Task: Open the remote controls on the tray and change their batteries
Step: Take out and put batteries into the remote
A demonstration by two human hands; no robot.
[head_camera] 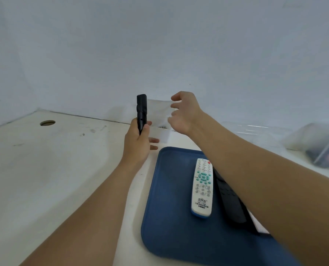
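Observation:
My left hand (138, 143) grips the lower end of a black remote control (141, 110), held upright above the table beyond the tray. My right hand (183, 112) hovers to the right of it, fingers spread and loosely curved, holding nothing. A blue tray (169, 217) lies near me on the table. On it rest a white remote with teal buttons (202, 187) and, beside it, a black remote (231, 200) partly hidden under my right forearm.
The pale table (54, 160) has a round cable hole (47, 123) at the far left. A small white block (164, 136) sits behind the tray. Clear plastic bags and a transparent container (317, 144) lie at the far right. A white wall rises behind.

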